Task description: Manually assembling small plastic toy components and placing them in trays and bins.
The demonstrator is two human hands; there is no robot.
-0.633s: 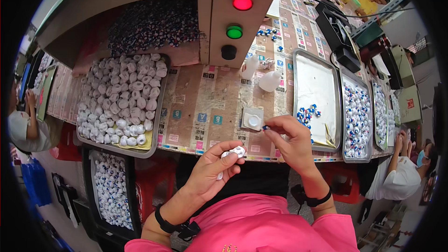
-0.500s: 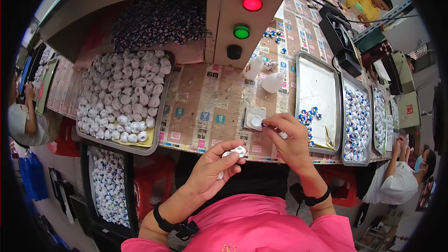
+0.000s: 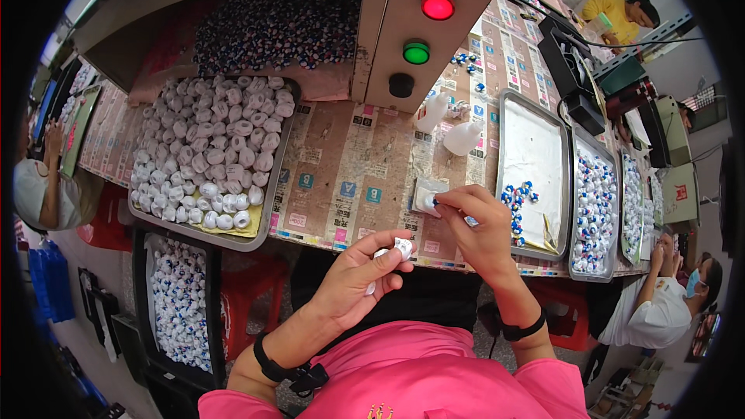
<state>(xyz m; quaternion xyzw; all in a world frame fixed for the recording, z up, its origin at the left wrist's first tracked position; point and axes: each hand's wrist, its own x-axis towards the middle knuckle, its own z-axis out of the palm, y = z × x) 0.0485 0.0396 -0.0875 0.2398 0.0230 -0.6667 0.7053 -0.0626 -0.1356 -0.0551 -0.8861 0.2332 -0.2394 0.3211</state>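
Observation:
My left hand (image 3: pixel 366 270) is closed around small white rounded plastic pieces (image 3: pixel 402 248). One shows at the thumb and fingertip, another lower by the curled fingers. My right hand (image 3: pixel 483 226) is in a pinch, its fingertips at the edge of a small square pad with a white round dish (image 3: pixel 427 196) on the table. A small blue-and-white piece (image 3: pixel 471 220) shows under its fingers; whatever sits right at the fingertips is too small to make out. Just beyond the pad stand two translucent white squeeze bottles (image 3: pixel 463 138).
A metal tray of white rounded pieces (image 3: pixel 225 132) lies at left, above a black crate of blue-and-white pieces (image 3: pixel 180 302). At right are a lined tray (image 3: pixel 532 147) and a fuller tray (image 3: pixel 594 209). A machine housing with lights (image 3: pixel 419 23) overhangs the table. Co-workers sit at both sides.
My right fingertips have come closer over the dish's edge, and the blue-and-white piece shows beneath them. My left hand keeps its grip, turned slightly. The whole view has shifted a little.

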